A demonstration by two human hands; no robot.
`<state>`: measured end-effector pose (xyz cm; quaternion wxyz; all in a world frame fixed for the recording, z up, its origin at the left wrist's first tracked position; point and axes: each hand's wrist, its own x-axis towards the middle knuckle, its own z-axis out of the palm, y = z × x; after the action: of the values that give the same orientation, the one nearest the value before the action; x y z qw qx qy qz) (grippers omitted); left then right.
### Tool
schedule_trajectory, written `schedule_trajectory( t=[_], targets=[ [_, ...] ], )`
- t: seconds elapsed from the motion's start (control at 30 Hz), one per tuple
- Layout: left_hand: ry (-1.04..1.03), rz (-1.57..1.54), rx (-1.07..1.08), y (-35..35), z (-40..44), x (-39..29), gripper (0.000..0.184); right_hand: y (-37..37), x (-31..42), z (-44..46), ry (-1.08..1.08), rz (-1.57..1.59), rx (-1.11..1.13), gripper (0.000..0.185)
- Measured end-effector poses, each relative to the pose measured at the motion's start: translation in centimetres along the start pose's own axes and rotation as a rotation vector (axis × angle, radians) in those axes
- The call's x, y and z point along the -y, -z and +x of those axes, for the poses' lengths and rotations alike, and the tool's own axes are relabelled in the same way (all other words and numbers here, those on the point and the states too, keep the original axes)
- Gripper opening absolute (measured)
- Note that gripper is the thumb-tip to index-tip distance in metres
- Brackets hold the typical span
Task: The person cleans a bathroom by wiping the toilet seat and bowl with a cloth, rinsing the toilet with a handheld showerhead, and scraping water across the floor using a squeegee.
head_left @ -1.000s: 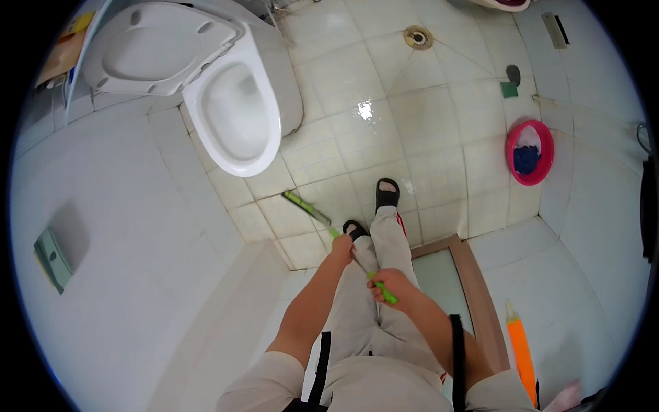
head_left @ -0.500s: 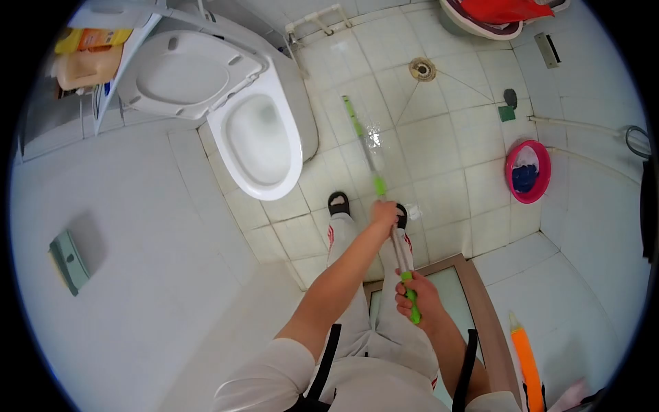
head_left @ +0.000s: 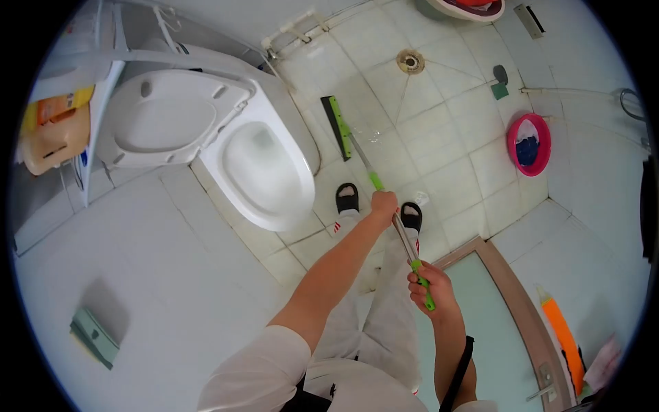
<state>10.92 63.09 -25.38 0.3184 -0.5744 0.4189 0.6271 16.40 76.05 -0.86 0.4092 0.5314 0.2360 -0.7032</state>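
A long-handled tool with a green and black head (head_left: 336, 128) and a metal pole reaches over the tiled floor, its head to the right of the toilet. My left hand (head_left: 384, 204) is closed round the pole just behind its upper green section. Further down, my right hand (head_left: 434, 287) grips the green end of the handle. My feet in black sandals (head_left: 348, 198) stand on either side of the pole.
The white toilet (head_left: 266, 182) has its lid and seat up. A round drain (head_left: 410, 61) is set in the floor. At the right wall sits a pink basin (head_left: 542, 145) with cloth inside. A door (head_left: 480, 323) is behind me, and shelves (head_left: 103, 123) stand at upper left.
The tool's head has gone from near the toilet's front corner to the toilet's right side, and its broad face has turned. Both hands have kept hold. The camera view has shifted.
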Motion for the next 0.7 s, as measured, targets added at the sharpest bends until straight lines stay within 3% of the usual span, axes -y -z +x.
schedule_trajectory(
  t=[0.17,0.23,0.3,0.37,0.43,0.53,0.63,0.67,0.7],
  targets=[
    [-0.039,0.11,0.17,1.4,-1.1,0.0,0.006,-1.2,-4.7,-0.4,0.149,-0.141,-0.101,0.019],
    [-0.028,-0.015,0.234,1.5,-3.3,0.7,0.008,-0.6,-6.6,-1.1,0.206,-0.229,-0.129,0.021],
    [-0.006,-0.117,0.298,2.2,-5.7,2.9,0.009,3.4,-10.2,-1.6,0.268,-0.324,-0.161,0.036],
    [0.091,-0.123,0.361,3.5,-6.4,7.8,0.007,7.5,-14.2,-3.7,0.305,-0.432,-0.211,0.047],
    [0.286,-0.118,0.402,4.9,-8.8,12.8,0.011,10.6,-18.3,-7.1,0.183,-0.338,-0.245,0.042],
    [0.459,-0.052,0.271,6.4,-12.8,21.0,0.016,15.8,-25.9,-11.8,0.07,-0.036,-0.242,0.018],
    [0.471,0.148,0.217,8.8,-14.1,31.6,0.017,21.5,-34.6,-14.0,0.041,-0.297,-0.458,0.013],
    [0.466,0.246,0.199,10.2,-14.6,35.7,0.019,22.6,-38.2,-14.1,0.171,-0.315,-0.599,0.022],
    [0.454,0.342,0.185,11.2,-14.8,39.5,0.02,24.7,-40.8,-14.4,0.138,-0.319,-0.659,0.024]
  ],
)
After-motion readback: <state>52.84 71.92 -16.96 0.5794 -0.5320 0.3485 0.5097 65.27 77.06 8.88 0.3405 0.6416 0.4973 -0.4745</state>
